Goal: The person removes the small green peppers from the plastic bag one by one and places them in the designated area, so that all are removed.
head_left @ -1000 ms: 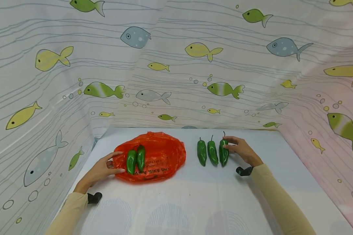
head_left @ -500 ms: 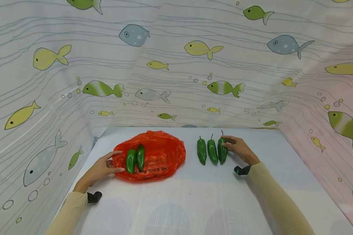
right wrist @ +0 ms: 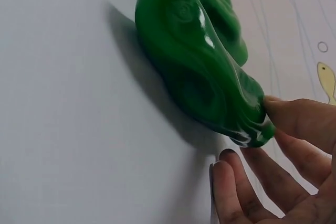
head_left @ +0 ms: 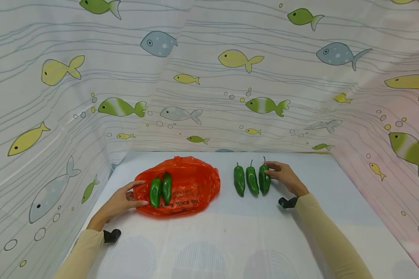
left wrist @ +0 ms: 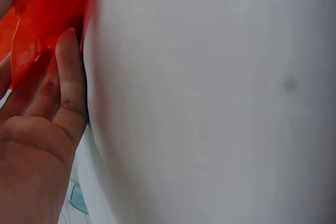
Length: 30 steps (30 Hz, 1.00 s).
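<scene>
L hand (head_left: pixel 116 203) at 9 o'clock edge of red plastic bag (head_left: pixel 206 182); fingers fairly straight, spread wide from thumb, thin film lying against them. Thumb's nr bag's 8 o'clock. Can't tell if any film is nipped btwn.

R hand (head_left: pixel 287 179) comes in from 3 o'clock on the outer chili (head_left: pixel 264 185); fingers nearly closed, light pinch nr its stem end, thumb tip on one flank, index just under; other fingertips down by desk (head_left: pixel 209 236).

Outer chili's on desk, last of a row of 3 at bag's 3 o'clock: middle chili (head_left: pixel 252 181) just beside it at 9, inner chili (head_left: pixel 239 181) next along. All green, glossy, stems to approx 12.

In bag, toward 8–9 o'clock: left bagged chili (head_left: pixel 155 193) & right bagged chili (head_left: pixel 167 188), side by side. Dark printing (head_left: pixel 185 202) at bag's 5–6.

Beige sleeves (head_left: pixel 329 236), blk wrist units (head_left: pixel 288 202) both arms. Fish-print sheet (head_left: pixel 209 97) at 12.
</scene>
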Tool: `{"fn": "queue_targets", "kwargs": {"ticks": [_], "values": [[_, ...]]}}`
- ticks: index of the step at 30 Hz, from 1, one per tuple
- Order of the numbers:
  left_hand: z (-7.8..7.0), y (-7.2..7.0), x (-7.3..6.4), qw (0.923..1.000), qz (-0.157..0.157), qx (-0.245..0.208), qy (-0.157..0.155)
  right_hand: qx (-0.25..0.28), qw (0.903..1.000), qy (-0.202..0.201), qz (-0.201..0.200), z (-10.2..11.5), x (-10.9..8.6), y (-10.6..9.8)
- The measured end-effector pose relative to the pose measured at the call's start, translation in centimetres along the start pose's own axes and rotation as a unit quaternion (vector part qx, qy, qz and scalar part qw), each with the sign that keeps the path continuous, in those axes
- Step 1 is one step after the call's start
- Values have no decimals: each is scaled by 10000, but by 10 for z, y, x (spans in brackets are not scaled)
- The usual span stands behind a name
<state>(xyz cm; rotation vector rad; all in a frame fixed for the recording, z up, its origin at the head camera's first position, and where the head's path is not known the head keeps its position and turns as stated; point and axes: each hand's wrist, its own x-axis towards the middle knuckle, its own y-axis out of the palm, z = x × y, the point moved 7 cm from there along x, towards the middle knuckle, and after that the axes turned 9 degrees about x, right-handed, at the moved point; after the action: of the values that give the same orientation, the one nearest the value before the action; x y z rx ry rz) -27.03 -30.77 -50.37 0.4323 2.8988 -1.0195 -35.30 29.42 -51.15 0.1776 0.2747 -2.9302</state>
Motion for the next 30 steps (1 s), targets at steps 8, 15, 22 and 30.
{"fn": "queue_targets", "kwargs": {"ticks": [8, 15, 22, 30], "values": [[3, 0, 0, 9999, 25, -118, -1, 41, 9999, -152, -43, 10, -2, 0], [5, 1, 0, 9999, 41, -119, 21, -140, 9994, -184, -244, 15, -1, 1], [7, 2, 1, 9999, 40, -162, -42, -297, 9974, -229, -612, 29, 0, -1], [7, 0, 4, 9999, 57, -115, -57, -166, 9974, -338, -618, 48, -3, 9]]}}
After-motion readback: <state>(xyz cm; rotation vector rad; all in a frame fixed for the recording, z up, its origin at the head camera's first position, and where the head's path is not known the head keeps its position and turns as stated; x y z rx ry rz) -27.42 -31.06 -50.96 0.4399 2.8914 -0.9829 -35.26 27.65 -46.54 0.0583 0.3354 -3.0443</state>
